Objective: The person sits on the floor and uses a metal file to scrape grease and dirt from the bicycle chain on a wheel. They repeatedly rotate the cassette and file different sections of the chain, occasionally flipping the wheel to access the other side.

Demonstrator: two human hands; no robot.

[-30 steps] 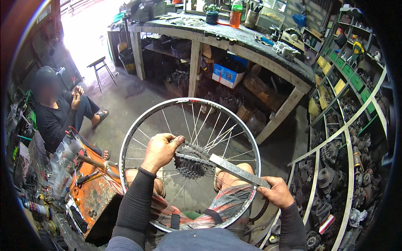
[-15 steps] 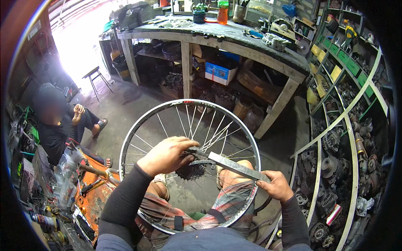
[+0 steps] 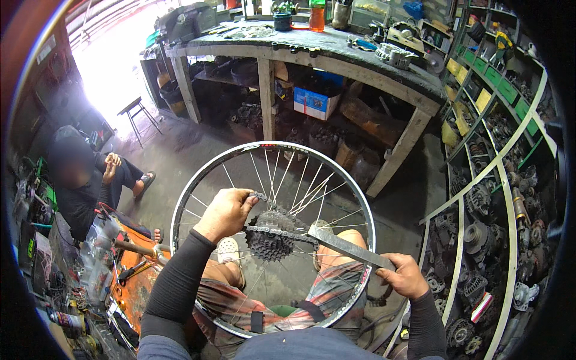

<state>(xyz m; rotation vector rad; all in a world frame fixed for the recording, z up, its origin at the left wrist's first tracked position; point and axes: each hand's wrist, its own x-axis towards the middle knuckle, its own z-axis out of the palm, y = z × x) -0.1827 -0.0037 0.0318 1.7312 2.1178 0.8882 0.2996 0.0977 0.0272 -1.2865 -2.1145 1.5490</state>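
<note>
A bicycle wheel (image 3: pixel 367 222) with a pale rim and no tyre lies over my thighs. Black toothed sprockets of a cassette (image 3: pixel 270 249) sit at its hub. My right hand (image 3: pixel 405 276) is wrapped round the outer end of a chain whip, whose flat grey metal bar (image 3: pixel 351 248) reaches toward the hub. From the bar's inner end, lengths of chain (image 3: pixel 279 232) run across the sprockets. My left hand (image 3: pixel 228 213) pinches a chain end between thumb and fingers, above and left of the cassette. Its other fingers are curled in.
A workbench (image 3: pixel 240 42) with bottles and metal parts stands ahead. Shelves (image 3: pixel 480 186) packed with machine parts line the right. At left, a person (image 3: pixel 75 165) sits near an orange surface (image 3: pixel 135 282) carrying tools. A stool (image 3: pixel 139 114) stands by the bright doorway.
My left hand has moved left and up off the cassette, drawing out the chain end and uncovering the sprockets. The bar and my right hand have shifted slightly right and down.
</note>
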